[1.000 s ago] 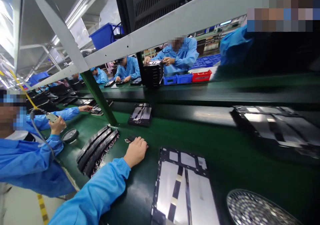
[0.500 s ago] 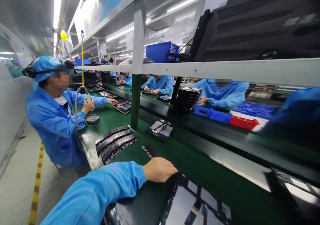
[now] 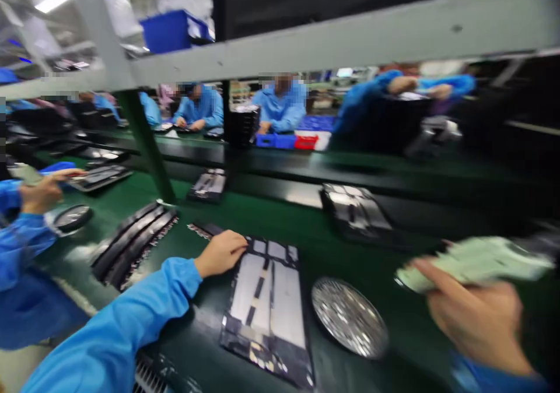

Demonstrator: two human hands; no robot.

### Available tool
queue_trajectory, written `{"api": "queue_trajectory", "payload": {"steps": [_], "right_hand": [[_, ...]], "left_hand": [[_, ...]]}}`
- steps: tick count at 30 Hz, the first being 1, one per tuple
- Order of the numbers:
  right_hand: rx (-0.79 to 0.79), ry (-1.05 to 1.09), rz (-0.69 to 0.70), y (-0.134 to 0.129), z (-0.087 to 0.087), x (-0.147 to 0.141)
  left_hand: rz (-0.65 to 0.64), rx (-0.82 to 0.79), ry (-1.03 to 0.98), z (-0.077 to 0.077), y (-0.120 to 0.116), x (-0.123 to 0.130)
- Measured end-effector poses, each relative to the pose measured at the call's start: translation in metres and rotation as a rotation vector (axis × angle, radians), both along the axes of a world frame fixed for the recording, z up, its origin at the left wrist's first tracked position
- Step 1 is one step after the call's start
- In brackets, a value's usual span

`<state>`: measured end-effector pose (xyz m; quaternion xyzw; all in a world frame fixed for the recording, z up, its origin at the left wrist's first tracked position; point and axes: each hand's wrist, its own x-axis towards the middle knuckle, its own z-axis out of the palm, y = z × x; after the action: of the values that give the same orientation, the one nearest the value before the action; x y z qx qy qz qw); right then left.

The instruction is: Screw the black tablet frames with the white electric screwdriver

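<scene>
One tablet (image 3: 282, 305) is laid flat on the green bench (image 3: 271, 221), at the lower centre of the frame, its silver inside crossed by dark strips; its upper left corner is met by the fingertips of the left hand (image 3: 222, 253), whose fingers are bent and kept together; whether the edge is pinched or merely touched cannot be told. At the lower right a pale green tool (image 3: 472, 262) is gripped by the right hand (image 3: 479, 311), the fingers wrapped round its body; both are blurred, and the tool is held well apart from the tablet. Between tablet and right hand a round dish (image 3: 350, 317) is seen, filled with small shiny pieces; just beyond the left hand a dark strip (image 3: 212, 228) is placed; rows of black pieces (image 3: 135, 244) are set out at the left. Two more tablets are seen farther back, one near the centre (image 3: 210, 184), one right of it (image 3: 356, 206). At the left edge another pale tool (image 3: 28, 174) is held in a co-worker's hand (image 3: 41, 197); across the upper frame a white beam (image 3: 332, 37) is stretched.
</scene>
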<state>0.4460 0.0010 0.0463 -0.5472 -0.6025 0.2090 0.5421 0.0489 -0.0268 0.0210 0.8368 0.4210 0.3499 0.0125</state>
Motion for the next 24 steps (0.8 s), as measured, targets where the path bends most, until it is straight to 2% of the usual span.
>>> {"api": "queue_trajectory", "payload": {"steps": [2,4,9,13,18,24], "right_hand": [[0.049,0.211,-0.167,0.001,-0.013,0.005],[0.077,0.344,-0.214,0.006,-0.019,0.005],[0.093,0.491,-0.185,0.003,-0.011,-0.002],[0.086,0.528,-0.145,-0.006,-0.005,-0.003],[0.072,0.546,-0.127,-0.01,-0.005,-0.002],[0.062,0.512,-0.074,-0.018,-0.001,-0.002]], "left_hand": [[-0.031,-0.078,-0.083,0.006,0.01,0.009],[-0.049,-0.156,-0.14,0.009,0.024,0.025],[-0.096,-0.267,-0.139,0.005,0.059,0.071],[-0.144,-0.28,-0.051,-0.001,0.076,0.091],[-0.219,-0.251,0.113,-0.001,0.077,0.096],[-0.358,-0.243,0.298,0.013,0.054,0.094]]}}
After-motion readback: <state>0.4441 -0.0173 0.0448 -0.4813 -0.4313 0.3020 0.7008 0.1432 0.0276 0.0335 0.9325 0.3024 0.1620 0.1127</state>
